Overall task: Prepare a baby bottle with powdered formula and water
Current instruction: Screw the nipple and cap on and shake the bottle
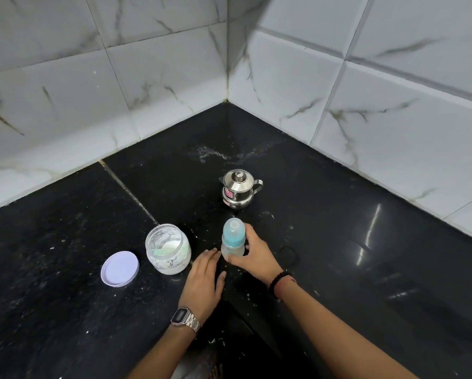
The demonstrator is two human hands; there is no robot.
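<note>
**Bottle capped, jar still open**

The bottle (233, 239) stands capped on the bench (339, 255), gripped by the right hand (252, 255). The left hand (206, 280) lies open beside it. The jar (168, 248) stays uncovered, lid (119, 268) alongside; the kettle (239, 189) waits behind. Mixing looks nearly finished.

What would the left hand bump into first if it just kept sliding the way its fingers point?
Most likely the baby bottle. The left hand lies flat on the black counter, fingers aimed up and slightly right, tips close to the bottle's base, which the right hand grips. Depth is hard to judge from one view.
</note>
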